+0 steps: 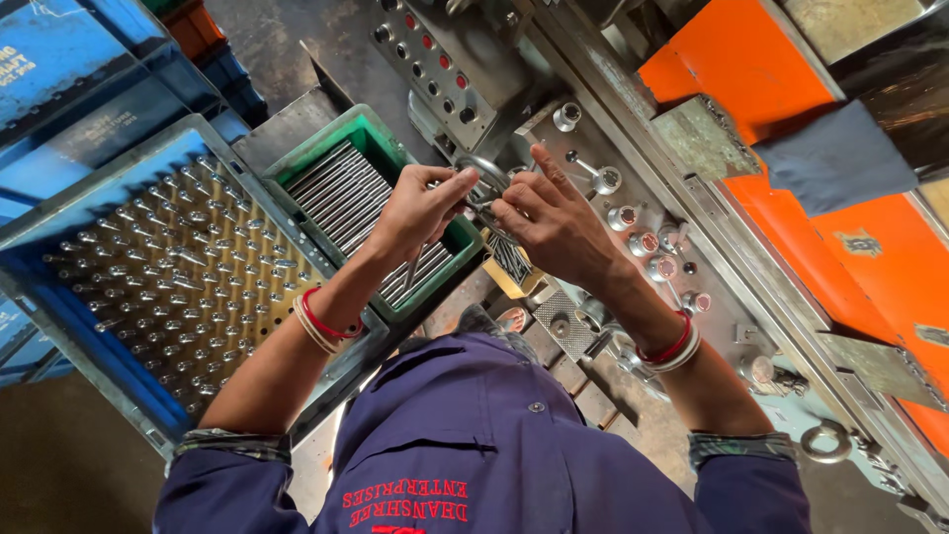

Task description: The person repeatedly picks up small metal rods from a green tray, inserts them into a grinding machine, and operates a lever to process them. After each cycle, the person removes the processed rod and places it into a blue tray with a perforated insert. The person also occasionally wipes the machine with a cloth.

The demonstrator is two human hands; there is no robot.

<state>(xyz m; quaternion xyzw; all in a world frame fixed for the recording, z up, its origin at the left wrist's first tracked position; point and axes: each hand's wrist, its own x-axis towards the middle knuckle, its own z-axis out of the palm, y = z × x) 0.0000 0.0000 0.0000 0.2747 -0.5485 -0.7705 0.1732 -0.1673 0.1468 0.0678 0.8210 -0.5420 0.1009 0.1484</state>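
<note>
My left hand (420,206) pinches a thin metal rod (412,267) over the green crate (368,129). My right hand (549,218) fingers grip a round metal gauge (481,178). I think I am checking it; next, slide gently.

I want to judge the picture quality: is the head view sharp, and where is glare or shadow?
Head view: the left hand and right hand are sharp; the rods in the green tray and the pins in the blue rack glint; the floor at lower left lies in shadow; straight edges bend from wide-lens distortion.
</note>
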